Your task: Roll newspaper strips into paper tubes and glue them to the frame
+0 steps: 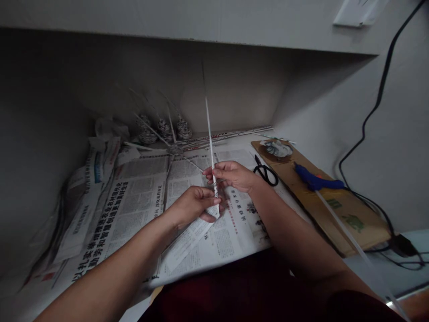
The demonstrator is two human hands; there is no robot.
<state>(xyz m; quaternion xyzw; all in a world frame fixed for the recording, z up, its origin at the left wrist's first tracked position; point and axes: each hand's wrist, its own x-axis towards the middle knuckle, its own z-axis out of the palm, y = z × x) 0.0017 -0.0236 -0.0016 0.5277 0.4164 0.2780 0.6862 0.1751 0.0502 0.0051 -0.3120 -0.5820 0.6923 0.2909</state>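
Note:
A thin newspaper tube (209, 129) stands nearly upright between my hands, its far end narrowing to a dark, thin tip. My right hand (234, 175) pinches it partway up between thumb and fingers. Lower down, my left hand (194, 205) is closed on the bottom end, where the paper is still a flat newspaper strip (191, 243) slanting down toward me. Behind my hands lies a star-shaped piece of paper tubes (175, 150), its spokes spread outward and some rising.
Newspaper sheets (140, 188) cover the table. Black scissors (266, 172) lie right, beside a cardboard sheet (321, 210) bearing a blue glue gun (315, 180) and crumpled wad (278, 148). Woven paper pieces (164, 129) stand at the back; a black cable (363, 125) hangs right.

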